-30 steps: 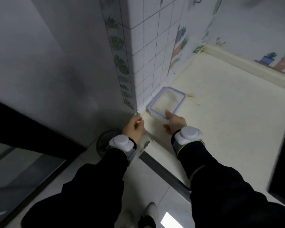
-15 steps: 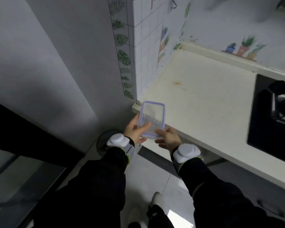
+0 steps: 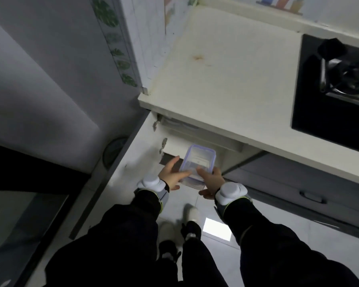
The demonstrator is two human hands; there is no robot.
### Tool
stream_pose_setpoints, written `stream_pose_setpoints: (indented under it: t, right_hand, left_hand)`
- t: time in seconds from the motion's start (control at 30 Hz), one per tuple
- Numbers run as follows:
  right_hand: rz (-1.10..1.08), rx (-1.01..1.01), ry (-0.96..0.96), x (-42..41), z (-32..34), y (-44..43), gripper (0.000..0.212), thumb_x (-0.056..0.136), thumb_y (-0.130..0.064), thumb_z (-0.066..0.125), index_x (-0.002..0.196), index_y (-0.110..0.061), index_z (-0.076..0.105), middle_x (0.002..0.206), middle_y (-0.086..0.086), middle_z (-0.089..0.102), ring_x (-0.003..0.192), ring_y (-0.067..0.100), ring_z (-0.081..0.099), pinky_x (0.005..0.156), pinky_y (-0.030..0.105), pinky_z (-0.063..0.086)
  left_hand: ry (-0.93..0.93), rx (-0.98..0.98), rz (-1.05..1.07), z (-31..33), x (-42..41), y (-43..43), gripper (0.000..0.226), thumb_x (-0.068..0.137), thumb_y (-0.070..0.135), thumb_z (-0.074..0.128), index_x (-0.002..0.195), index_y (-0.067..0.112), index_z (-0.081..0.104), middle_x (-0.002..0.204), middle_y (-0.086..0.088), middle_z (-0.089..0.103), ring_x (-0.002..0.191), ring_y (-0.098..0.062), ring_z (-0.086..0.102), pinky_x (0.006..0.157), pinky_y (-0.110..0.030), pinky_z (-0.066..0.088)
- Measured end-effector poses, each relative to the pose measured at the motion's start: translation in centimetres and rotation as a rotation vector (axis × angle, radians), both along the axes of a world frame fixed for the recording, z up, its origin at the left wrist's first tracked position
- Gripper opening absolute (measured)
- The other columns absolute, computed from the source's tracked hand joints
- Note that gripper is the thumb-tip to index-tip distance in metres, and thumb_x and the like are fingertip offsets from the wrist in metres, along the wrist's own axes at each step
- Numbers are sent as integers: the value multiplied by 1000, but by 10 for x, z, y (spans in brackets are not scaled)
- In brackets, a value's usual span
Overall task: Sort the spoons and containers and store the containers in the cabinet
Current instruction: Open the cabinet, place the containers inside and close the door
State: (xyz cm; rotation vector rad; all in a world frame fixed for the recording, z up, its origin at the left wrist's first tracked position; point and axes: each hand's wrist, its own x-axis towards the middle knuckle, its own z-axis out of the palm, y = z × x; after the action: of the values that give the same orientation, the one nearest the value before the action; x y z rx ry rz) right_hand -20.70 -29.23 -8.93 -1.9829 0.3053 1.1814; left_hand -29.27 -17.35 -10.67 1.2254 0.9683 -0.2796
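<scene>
A clear rectangular container (image 3: 198, 162) with a purple-rimmed lid hangs in the air below the countertop edge, in front of the open cabinet (image 3: 195, 141). My left hand (image 3: 171, 175) holds its near left side, thumb on the lid. My right hand (image 3: 210, 181) grips the near right corner, thumb lying across the lid. The far end of the container points into the cabinet opening, under an inner white shelf. No spoons are in view.
The cream countertop (image 3: 226, 79) runs above the cabinet, with a black gas hob (image 3: 336, 83) on the right. The cabinet door (image 3: 120, 166) stands swung open at left. A grey drawer front with a handle (image 3: 311, 196) is to the right. My feet stand on the tiled floor below.
The container was lifted off the countertop corner with both hands and lowered to the cabinet opening. My view has tilted down and the open cabinet has come into sight.
</scene>
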Motion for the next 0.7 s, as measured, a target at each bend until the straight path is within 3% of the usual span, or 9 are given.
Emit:
stream_pose_setpoints:
  t: [0.13, 0.23, 0.37, 0.47, 0.53, 0.6, 0.67, 0.7]
  right_hand:
    - [-73, -40, -42, 29, -30, -14, 64, 89, -47, 56, 139, -18, 30, 111, 10, 52, 56, 21, 51, 39, 18, 40]
    - [-136, -15, -104, 57, -65, -11, 69, 86, -48, 60, 139, -17, 29, 117, 13, 52, 55, 20, 49, 31, 14, 36]
    - [-172, 20, -199, 94, -128, 0, 75, 82, -51, 64, 138, -15, 29, 118, 16, 53, 58, 21, 49, 39, 23, 40]
    - [-163, 45, -245, 120, -174, 3, 80, 82, -51, 63, 144, -16, 26, 112, 10, 50, 56, 19, 47, 48, 26, 44]
    - [-183, 33, -274, 137, -198, 6, 78, 85, -51, 59, 148, -24, 21, 110, 10, 49, 51, 23, 47, 41, 23, 43]
    - [-199, 52, -356, 155, -221, 12, 82, 82, -55, 59, 148, -26, 22, 114, 7, 48, 58, 28, 52, 45, 25, 48]
    - [-178, 67, -458, 174, -238, 19, 90, 73, -64, 61, 145, -23, 27, 126, 4, 50, 76, 28, 55, 63, 36, 54]
    - [-171, 74, -509, 183, -243, 24, 86, 74, -62, 61, 143, -22, 29, 127, 5, 50, 77, 28, 57, 64, 38, 54]
  left_hand:
    - [-18, 135, -6, -28, 22, -2, 62, 74, 37, 73, 130, 32, 46, 122, -4, 57, 112, -23, 57, 100, -42, 46]
    - [-55, 222, -5, -60, 51, 1, 44, 78, 28, 71, 118, 29, 53, 110, -5, 62, 105, -25, 60, 100, -46, 47]
    - [-111, 460, -47, -113, 94, 6, 33, 86, 19, 62, 118, 15, 57, 105, -5, 62, 96, -22, 60, 92, -35, 50]
    - [-197, 654, -128, -152, 118, 12, 31, 88, 15, 57, 119, 12, 58, 120, -10, 59, 108, -26, 59, 94, -28, 45]
    - [-228, 865, -257, -174, 133, 18, 32, 90, 18, 55, 121, 14, 57, 129, -8, 54, 114, -25, 54, 93, -20, 34]
    - [-263, 1082, -313, -193, 149, 27, 33, 90, 24, 53, 122, 15, 57, 133, -7, 52, 121, -27, 48, 97, -24, 30]
    - [-341, 1263, -342, -208, 168, 36, 39, 86, 32, 48, 119, 14, 60, 132, -11, 54, 123, -32, 48, 100, -35, 39]
    - [-381, 1372, -381, -216, 180, 41, 43, 82, 35, 45, 116, 16, 62, 130, -11, 57, 121, -34, 51, 97, -40, 43]
